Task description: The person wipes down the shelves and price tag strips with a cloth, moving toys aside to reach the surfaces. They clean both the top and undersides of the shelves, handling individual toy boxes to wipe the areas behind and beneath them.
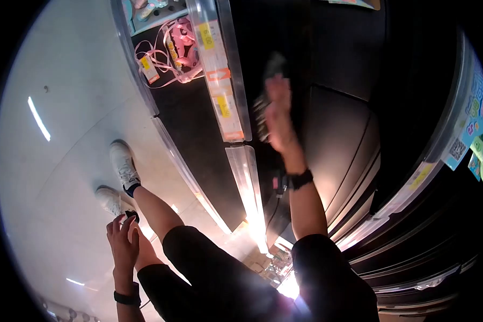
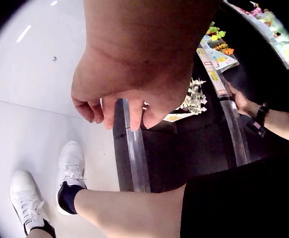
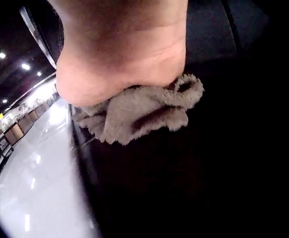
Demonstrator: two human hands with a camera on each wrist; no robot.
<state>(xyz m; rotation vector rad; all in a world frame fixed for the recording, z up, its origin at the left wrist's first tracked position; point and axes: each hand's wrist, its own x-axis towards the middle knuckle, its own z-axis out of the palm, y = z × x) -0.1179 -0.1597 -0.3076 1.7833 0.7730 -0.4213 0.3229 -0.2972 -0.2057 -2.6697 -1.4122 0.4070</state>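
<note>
My right hand (image 1: 280,115) holds a bunched, fuzzy grey-brown cloth (image 3: 139,111) low over a black shelf (image 3: 149,173). Motion blur softens this hand in the head view, where edges of the cloth show beyond its fingers. Seen from the right wrist, the cloth lies crumpled beneath the heel of the hand, and the fingers are hidden. My left hand (image 1: 123,244) hangs beside my legs with nothing in it, its fingers loosely bent. In the left wrist view, those fingers overlap a clear shelf-edge strip (image 2: 137,158).
Pink strapped items (image 1: 183,45) lie on the lower shelf. A clear price-label strip (image 1: 220,86) runs along the shelf edge. At right, another label strip (image 1: 413,180) borders a shelf with colourful packages (image 1: 475,115). White shoes (image 1: 124,163) stand on the pale floor.
</note>
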